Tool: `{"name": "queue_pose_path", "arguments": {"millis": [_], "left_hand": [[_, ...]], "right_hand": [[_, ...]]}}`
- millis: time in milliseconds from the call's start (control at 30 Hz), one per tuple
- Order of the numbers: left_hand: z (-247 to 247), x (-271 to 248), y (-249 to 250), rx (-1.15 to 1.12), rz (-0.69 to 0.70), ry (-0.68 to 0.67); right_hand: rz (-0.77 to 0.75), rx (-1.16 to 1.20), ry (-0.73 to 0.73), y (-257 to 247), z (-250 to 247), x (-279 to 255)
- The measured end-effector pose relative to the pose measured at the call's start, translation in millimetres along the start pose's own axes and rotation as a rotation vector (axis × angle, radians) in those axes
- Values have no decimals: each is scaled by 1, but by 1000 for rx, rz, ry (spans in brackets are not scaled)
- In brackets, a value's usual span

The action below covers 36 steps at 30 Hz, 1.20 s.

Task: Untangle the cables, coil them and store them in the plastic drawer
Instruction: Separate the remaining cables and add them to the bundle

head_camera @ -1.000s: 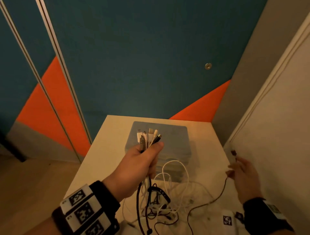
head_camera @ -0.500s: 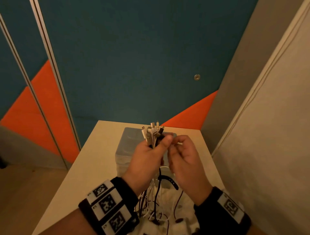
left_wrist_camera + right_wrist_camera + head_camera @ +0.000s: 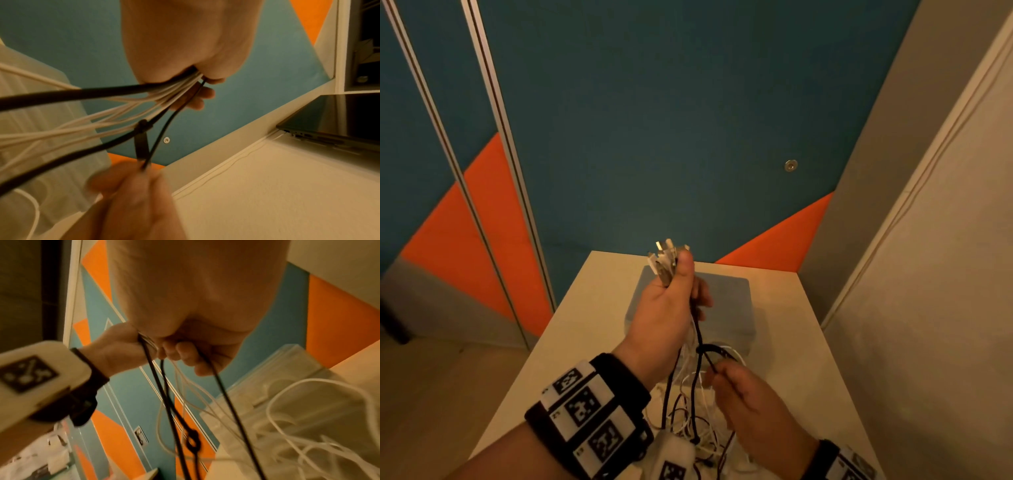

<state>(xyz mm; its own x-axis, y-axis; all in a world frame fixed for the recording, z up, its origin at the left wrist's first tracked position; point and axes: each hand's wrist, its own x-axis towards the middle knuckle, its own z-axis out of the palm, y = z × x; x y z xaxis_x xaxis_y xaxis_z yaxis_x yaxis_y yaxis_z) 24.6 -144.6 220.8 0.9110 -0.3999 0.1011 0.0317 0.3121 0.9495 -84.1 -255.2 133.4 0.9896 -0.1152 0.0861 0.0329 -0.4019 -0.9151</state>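
Observation:
My left hand (image 3: pixel 681 277) is raised over the table and grips a bundle of white and black cable ends, whose connectors (image 3: pixel 666 255) stick up above my thumb. The cables hang down from that fist (image 3: pixel 185 78) to a tangle (image 3: pixel 698 421) on the table. Lower and nearer, my right hand (image 3: pixel 717 371) pinches one thin black cable (image 3: pixel 162 134) that runs up into the left fist. A black strap (image 3: pixel 141 142) hangs on a thicker black cable beside it. The translucent plastic drawer unit (image 3: pixel 726 298) stands behind both hands, its drawers closed.
The small white table (image 3: pixel 592 308) sits in a corner, with a blue and orange wall behind and a white panel (image 3: pixel 928 342) close on the right. A closed laptop (image 3: pixel 329 134) lies on a shelf to the right. Floor drops away at the left.
My right hand brought a loose cable end from the right up to the left fist, then slid down the thin black cable. The left hand rose a little with the bundle.

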Motion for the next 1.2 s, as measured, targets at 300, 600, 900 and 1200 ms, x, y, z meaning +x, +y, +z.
{"name": "queue_pose_path", "arguments": {"millis": [300,600,900,1200], "left_hand": [[-11,-10,1,-19,-114,-204],[0,-19,-18,138,-145,-283],[-1,-24,-14,152,-155,-294],[-9,-24,-8,249,-82,-274]], "right_hand": [[132,-308,39,32,-55,-11],[-323,-44,246,-77,-77,30],[-304,-110,223,-96,-56,49],[-364,-132,254,-103,-48,52]]}}
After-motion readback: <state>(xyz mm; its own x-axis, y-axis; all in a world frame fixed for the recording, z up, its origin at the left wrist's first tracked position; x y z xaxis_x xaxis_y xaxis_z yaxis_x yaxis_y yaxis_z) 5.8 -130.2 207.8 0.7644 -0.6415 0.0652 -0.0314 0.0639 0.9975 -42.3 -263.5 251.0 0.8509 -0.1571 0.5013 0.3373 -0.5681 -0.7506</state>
